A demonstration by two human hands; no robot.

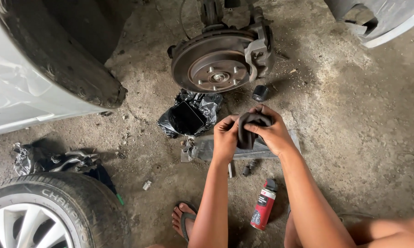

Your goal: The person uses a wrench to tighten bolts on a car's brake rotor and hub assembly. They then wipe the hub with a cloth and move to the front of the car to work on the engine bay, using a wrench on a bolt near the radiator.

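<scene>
Nearest, at six o'clock, a red spray can [263, 206] lies on the concrete floor [354, 138]. Above it, centre frame, the left hand [225, 138] and right hand [273, 133] both pinch a black rubber boot [249, 128] (probably soft, light and floppy, best gripped at its rim). At twelve o'clock stands the rusty brake disc [211, 62].

The black rubber piece [249, 128] is mostly covered by the fingers of both hands, so its shape stays unclear. The wheel [41, 216] is cut off at the near left corner. The small black cap [260, 93] beside the brake disc [214, 62] is perhaps too small to identify.
</scene>
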